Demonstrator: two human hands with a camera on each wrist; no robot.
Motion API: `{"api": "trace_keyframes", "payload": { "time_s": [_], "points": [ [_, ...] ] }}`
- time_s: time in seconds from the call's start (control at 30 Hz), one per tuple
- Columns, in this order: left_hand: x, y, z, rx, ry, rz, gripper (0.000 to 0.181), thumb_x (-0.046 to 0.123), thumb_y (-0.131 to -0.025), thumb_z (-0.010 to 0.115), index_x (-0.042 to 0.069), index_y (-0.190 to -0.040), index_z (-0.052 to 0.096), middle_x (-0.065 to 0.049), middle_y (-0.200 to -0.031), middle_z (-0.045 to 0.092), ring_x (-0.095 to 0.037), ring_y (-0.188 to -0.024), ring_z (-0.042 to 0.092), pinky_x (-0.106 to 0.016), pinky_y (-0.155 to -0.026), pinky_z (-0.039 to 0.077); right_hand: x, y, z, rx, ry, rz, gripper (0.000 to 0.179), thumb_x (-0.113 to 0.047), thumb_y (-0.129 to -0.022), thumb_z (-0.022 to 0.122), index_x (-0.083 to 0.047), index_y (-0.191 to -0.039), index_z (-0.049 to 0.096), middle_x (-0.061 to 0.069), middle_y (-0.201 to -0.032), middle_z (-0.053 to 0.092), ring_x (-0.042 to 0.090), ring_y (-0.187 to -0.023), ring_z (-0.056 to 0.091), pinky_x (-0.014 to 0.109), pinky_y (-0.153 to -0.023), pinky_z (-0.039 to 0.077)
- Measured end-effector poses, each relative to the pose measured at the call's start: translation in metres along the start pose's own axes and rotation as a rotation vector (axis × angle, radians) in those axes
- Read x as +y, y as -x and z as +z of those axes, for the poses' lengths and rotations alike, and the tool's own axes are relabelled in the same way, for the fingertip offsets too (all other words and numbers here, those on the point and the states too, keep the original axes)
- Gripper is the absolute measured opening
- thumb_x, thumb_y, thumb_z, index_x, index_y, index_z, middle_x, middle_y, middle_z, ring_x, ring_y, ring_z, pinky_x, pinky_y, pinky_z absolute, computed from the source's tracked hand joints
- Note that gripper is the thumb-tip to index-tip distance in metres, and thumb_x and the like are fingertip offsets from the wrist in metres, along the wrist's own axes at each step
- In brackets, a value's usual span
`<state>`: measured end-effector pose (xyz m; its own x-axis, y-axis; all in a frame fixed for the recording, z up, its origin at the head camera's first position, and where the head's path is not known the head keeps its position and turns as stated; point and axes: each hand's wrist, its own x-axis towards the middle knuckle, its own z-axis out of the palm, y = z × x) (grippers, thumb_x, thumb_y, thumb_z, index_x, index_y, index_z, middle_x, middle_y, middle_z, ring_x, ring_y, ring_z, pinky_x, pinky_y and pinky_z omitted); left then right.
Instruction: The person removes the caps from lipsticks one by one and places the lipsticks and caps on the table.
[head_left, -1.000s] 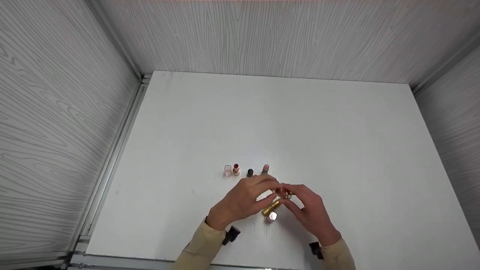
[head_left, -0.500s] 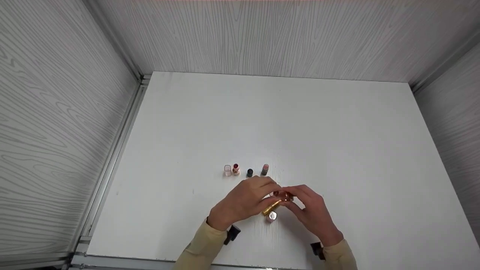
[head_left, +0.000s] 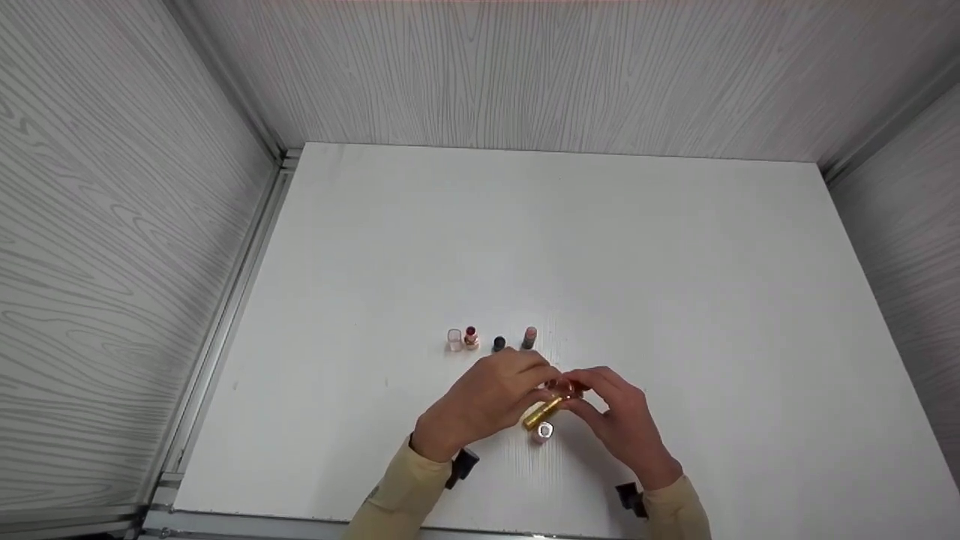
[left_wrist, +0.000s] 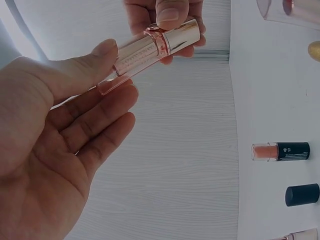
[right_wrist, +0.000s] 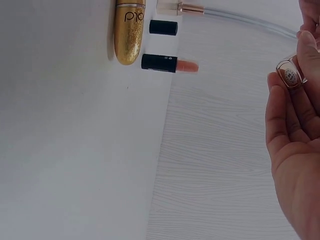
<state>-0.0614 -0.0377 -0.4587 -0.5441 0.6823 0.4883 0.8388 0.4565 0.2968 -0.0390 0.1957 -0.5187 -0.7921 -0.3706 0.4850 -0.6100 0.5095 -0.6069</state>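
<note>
Between both hands, above the table, is a lipstick (left_wrist: 138, 52) with a clear pinkish cap and a shiny rose-gold base. My left hand (head_left: 484, 397) pinches the clear cap end between thumb and fingers. The base end is held by my right hand (head_left: 619, 416); in the right wrist view its oval underside (right_wrist: 290, 75) shows a pale label. Just below the hands in the head view lies a gold tube (head_left: 542, 414), beside a pale cap-like piece (head_left: 543, 432). Fingers partly hide the lipstick in the head view.
Behind the hands stand a clear cap (head_left: 454, 340), an uncapped red lipstick (head_left: 471, 337), a black cap (head_left: 499, 343) and a peach lipstick with a black base (left_wrist: 280, 151). The white table (head_left: 675, 262) has wood-grain panels (head_left: 487, 75) around it.
Both hands stay nearly in place around the lipstick. Its angle between the fingers shifts slightly. The things on the table have not moved.
</note>
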Motion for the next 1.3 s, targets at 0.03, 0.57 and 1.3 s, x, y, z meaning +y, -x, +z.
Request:
{"api": "trace_keyframes", "payload": {
  "time_s": [0.03, 0.57, 1.3],
  "points": [
    [0.000, 0.000, -0.001, 0.006, -0.003, 0.001, 0.021, 0.019, -0.090, 0.077, 0.011, -0.109, 0.073, 0.001, -0.101, 0.070, -0.011, -0.093, 0.067, -0.020, -0.082, 0.053, 0.000, 0.000, 0.000, -0.005, -0.003, 0.008, 0.048, 0.000, -0.074, 0.086, -0.010, -0.118, 0.068, -0.002, -0.105, 0.069, 0.011, -0.091, 0.067, 0.013, -0.085, 0.051],
    [-0.019, -0.001, -0.026, 0.138, -0.101, -0.034, 0.020, 0.019, -0.091, 0.076, 0.010, -0.109, 0.074, -0.001, -0.102, 0.073, -0.015, -0.089, 0.069, -0.029, -0.073, 0.052, 0.011, 0.010, -0.008, 0.041, 0.007, 0.135, 0.043, -0.007, -0.077, 0.085, -0.011, -0.117, 0.070, -0.007, -0.105, 0.071, 0.010, -0.093, 0.068, 0.018, -0.085, 0.053],
    [-0.052, -0.046, 0.018, -0.316, -0.376, -0.174, 0.036, 0.032, -0.094, 0.073, 0.023, -0.128, 0.065, 0.006, -0.117, 0.071, -0.014, -0.112, 0.064, -0.034, -0.098, 0.048, 0.010, 0.014, -0.009, 0.078, 0.004, 0.148, 0.043, -0.001, -0.075, 0.086, -0.005, -0.115, 0.070, -0.003, -0.104, 0.072, 0.011, -0.094, 0.069, 0.022, -0.085, 0.054]
  ]
}}
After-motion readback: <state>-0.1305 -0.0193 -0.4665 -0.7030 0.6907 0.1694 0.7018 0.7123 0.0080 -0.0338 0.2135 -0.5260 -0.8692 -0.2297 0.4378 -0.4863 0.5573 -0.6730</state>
